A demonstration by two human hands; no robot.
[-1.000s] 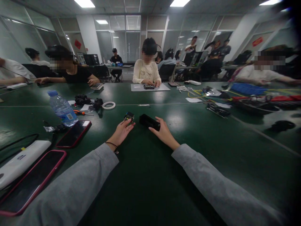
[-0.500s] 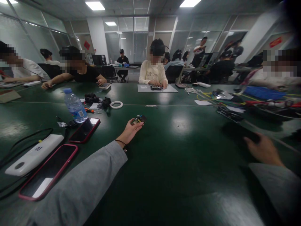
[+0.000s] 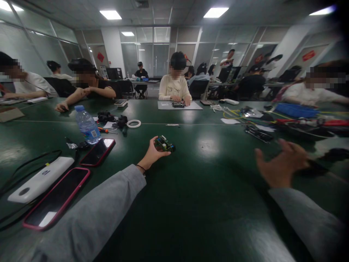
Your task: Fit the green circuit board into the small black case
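On my feed a green table (image 3: 191, 196) is carrying two phones (image 3: 58, 198) and a bottle (image 3: 87, 125) at left, and a blue tray (image 3: 296, 110) at far right.

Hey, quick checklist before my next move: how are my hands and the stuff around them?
1. Left hand has a grip on the circuit board: ok.
2. Right hand open: ok, spread wide, though blurred.
3. Right hand clear of the black object next to it: cannot tell, too blurred.
4. Both hands on the circuit board: not ok, only the left one.
5. Water bottle closed: ok, its blue cap is on.
6. Pink-framed phone apart from the circuit board: ok.
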